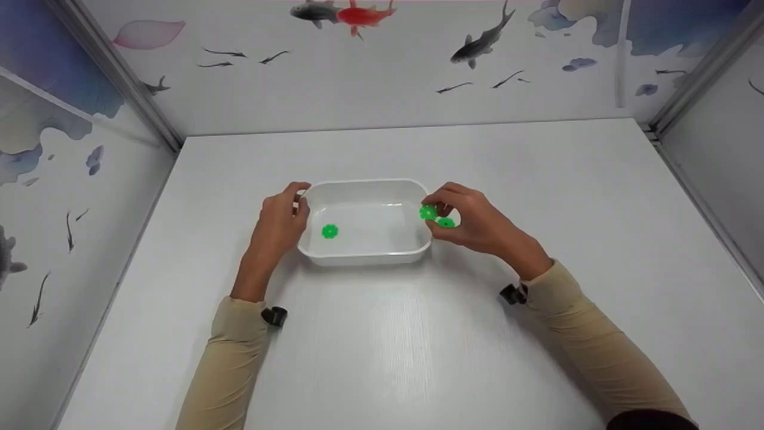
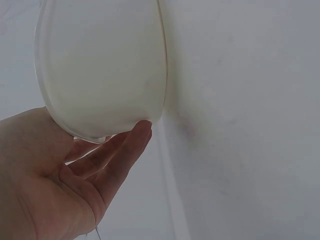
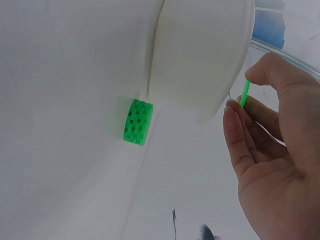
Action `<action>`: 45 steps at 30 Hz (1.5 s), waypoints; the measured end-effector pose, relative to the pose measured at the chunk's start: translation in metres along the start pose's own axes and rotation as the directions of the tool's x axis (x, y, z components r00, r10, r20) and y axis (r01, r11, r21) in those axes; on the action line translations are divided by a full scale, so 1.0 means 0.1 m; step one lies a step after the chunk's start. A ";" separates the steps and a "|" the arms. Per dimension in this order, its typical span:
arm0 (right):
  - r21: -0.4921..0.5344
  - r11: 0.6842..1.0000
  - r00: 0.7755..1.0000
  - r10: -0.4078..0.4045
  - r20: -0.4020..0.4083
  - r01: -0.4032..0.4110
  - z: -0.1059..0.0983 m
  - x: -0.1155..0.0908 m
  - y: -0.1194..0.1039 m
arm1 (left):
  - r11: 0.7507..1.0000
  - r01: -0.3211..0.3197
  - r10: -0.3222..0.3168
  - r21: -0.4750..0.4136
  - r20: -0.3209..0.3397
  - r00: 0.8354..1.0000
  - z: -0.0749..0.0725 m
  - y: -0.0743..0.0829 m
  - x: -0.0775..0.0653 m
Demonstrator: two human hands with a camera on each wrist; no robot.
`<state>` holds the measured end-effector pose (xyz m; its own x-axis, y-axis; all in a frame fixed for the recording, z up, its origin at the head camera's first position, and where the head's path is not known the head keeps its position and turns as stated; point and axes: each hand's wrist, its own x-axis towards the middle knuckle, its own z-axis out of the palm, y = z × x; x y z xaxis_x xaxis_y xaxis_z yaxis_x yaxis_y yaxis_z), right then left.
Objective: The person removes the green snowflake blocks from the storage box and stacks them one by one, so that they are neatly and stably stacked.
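A white rectangular dish (image 1: 364, 259) with rounded corners sits on the table, one green flower-shaped disc (image 1: 330, 231) lying inside toward its left end. My left hand (image 1: 279, 218) holds the dish's left end; in the left wrist view its fingers (image 2: 125, 155) reach the outer wall and the thumb side lies by the rim. Between thumb and fingers, my right hand (image 1: 471, 218) pinches another green flower-shaped disc (image 1: 428, 212) at the right rim. Below that hand, a short stack of green discs (image 3: 138, 122) stands on the table beside the dish, partly hidden in the head view.
A white table (image 1: 370, 334) runs under everything, bordered by a back panel (image 1: 382, 89) and side panels printed with fish and leaves. Dark wrist cameras sit at both sleeve cuffs, the left camera (image 1: 274, 316) close over the table.
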<state>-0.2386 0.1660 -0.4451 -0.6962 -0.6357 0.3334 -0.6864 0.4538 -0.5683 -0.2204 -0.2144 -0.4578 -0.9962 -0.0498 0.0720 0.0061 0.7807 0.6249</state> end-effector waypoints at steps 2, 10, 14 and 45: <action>-0.002 1.000 1.000 0.013 0.006 -0.013 -0.03 -0.04 0.03 | 1.000 -0.001 0.001 0.004 0.000 1.000 0.00 -0.01 0.00; -0.033 0.996 0.996 0.078 0.037 -0.077 -0.11 -0.10 0.15 | 1.000 0.019 -0.019 -0.007 0.006 1.000 0.00 -0.01 -0.01; -0.073 0.988 0.988 0.143 0.063 -0.138 -0.14 -0.10 0.17 | 1.000 0.014 -0.014 -0.008 0.003 1.000 0.00 -0.02 -0.02; -0.244 0.925 0.925 0.338 0.173 -0.292 -0.07 -0.11 0.25 | 1.000 -0.015 0.015 -0.003 0.004 1.000 0.00 -0.01 -0.01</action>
<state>-0.2495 0.1886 -0.4573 -0.8398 -0.5428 -0.0139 -0.4826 0.7579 -0.4390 -0.2197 -0.2157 -0.4585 -0.9963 -0.0354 0.0778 0.0212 0.7793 0.6263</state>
